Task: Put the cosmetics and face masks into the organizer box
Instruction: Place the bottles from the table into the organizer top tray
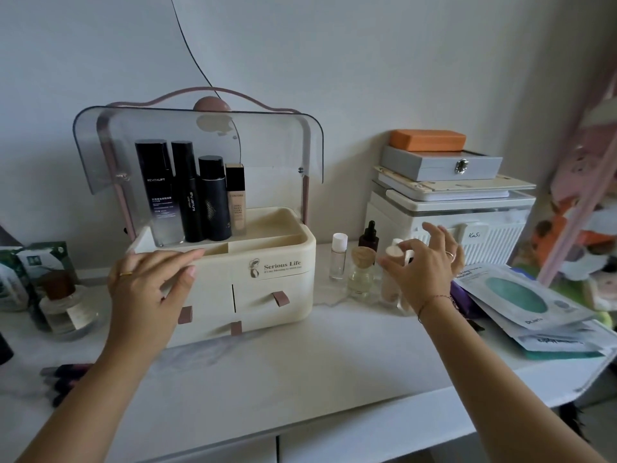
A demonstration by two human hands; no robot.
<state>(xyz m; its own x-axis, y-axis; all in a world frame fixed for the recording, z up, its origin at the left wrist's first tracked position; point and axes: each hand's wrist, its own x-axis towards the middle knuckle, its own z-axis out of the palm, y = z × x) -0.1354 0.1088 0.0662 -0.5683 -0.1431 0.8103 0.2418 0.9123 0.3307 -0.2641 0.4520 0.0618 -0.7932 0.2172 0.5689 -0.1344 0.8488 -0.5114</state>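
Note:
The cream organizer box stands on the white table with its smoky clear lid raised. Several dark bottles and a beige foundation tube stand in its top tray. My left hand rests flat on the box's front left rim, fingers straight. My right hand hovers with fingers spread over a cluster of small bottles, its thumb by a round pale cap; it grips nothing that I can see. A stack of face mask packets lies at the right.
A white ribbed storage box with a grey case and orange block stacked on top stands behind the small bottles. A perfume bottle and green packets sit at the left. Dark pencils lie near the front left edge.

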